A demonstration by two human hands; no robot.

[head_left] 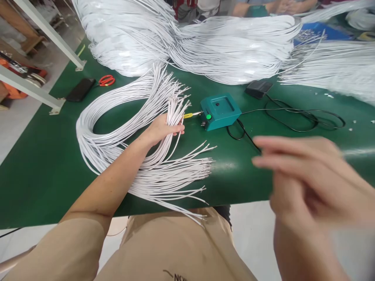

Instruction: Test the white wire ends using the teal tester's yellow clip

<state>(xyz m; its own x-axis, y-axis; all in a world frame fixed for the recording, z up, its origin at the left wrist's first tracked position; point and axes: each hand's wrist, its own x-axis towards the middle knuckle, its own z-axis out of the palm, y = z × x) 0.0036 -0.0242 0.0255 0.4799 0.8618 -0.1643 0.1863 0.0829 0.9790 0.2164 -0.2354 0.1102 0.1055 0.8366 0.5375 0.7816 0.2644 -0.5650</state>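
My left hand [166, 128] is closed around a bunch of white cables [172, 111], their stripped or tipped ends pointing up and away. The held cables belong to a looped bundle [88, 125] lying on the green table, with more loose ends [199, 168] fanned out below the hand. Just right of the held ends sits a teal box [221, 111] with a green button and a yellow-and-metal piece [191, 115] at its left side. My right hand [301, 171] is raised at the right, smeared by motion; whether it holds anything is unclear.
Large piles of white cables [234, 47] cover the table's far side. Black cords [304, 117] and a black block [258, 89] lie behind the teal box. Red-handled scissors [107, 80] and a dark flat object [81, 89] are at left, near white metal legs [55, 39]. Another person's arms [275, 8] show at the top.
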